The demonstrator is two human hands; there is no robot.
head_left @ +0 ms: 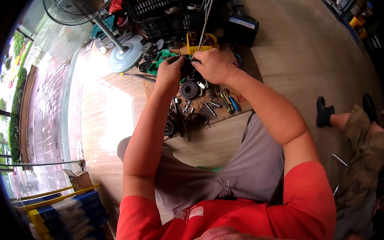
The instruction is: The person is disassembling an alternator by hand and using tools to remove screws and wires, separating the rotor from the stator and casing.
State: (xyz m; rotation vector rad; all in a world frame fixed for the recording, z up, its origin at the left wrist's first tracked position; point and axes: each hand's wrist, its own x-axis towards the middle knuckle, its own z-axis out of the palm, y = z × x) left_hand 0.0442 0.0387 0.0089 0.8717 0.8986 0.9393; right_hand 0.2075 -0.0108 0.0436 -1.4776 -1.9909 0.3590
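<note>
My left hand (170, 72) and my right hand (215, 65) are held close together above a dirty board (220, 111) on the floor. Both pinch a small dark metal part (187, 63) between the fingertips; the fingers hide most of it. Below the hands lie a black ribbed ring (189, 89), a blue-handled screwdriver (234, 103), bolts and small dark parts. A green tray (160, 60) sits just beyond my left hand.
A yellow box (201, 41) of parts, black crates (167, 9) and a standing fan's round base (125, 53) lie ahead. Another person's leg in a black shoe (324, 112) is at right. Stacked blue and yellow boxes (61, 216) stand at lower left.
</note>
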